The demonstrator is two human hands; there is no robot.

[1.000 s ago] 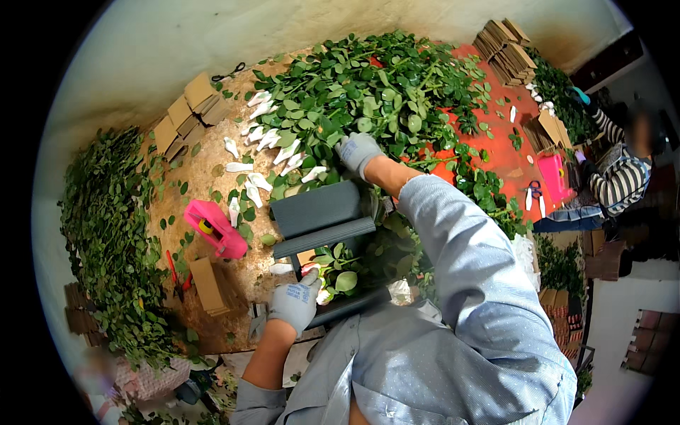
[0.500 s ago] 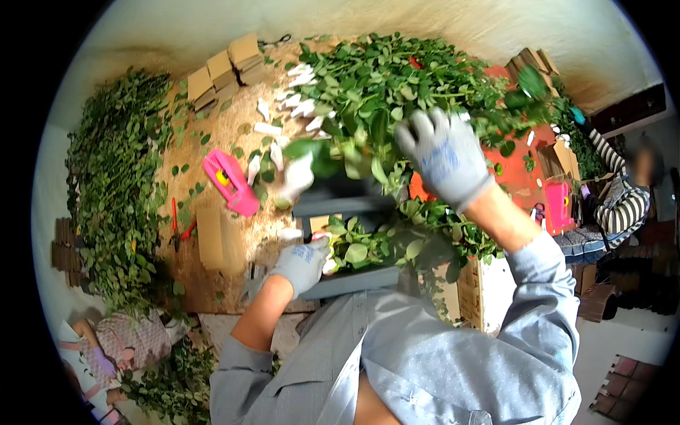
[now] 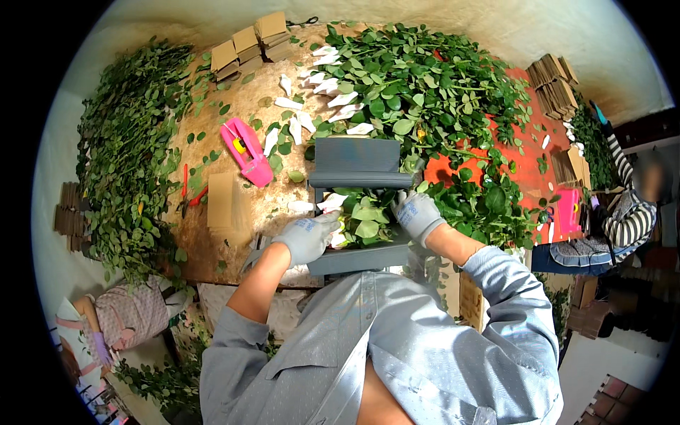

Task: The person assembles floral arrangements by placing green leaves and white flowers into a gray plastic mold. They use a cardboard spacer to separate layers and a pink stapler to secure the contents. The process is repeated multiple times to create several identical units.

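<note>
A dark grey ribbed cradle [image 3: 358, 177] stands on the table right in front of me. Leafy cut roses [image 3: 368, 221] with white-sleeved heads lie in it, heads to the left. My gloved left hand [image 3: 309, 236] curls its fingers against the heads at the cradle's left end. At the right end, my gloved right hand [image 3: 416, 214] is closed around the leafy stems, its fingertips partly hidden by leaves. Behind the cradle, more white-sleeved roses [image 3: 343, 99] lie in a large leafy pile [image 3: 439, 85], stems running to the right.
Left of the cradle lie a pink tape dispenser [image 3: 246, 152], red-handled cutters [image 3: 190, 195] and cardboard sheets [image 3: 221, 202]. Cardboard stacks [image 3: 248, 46] stand at the back. More greenery [image 3: 127, 163] covers the far left. A person in striped sleeves [image 3: 630, 216] is at right, another person [image 3: 127, 319] at lower left.
My right hand has come down from above the leafy pile to the stems in the cradle. Blurred leaves and a white head over the cradle's back are gone from there. My left hand stays at the heads.
</note>
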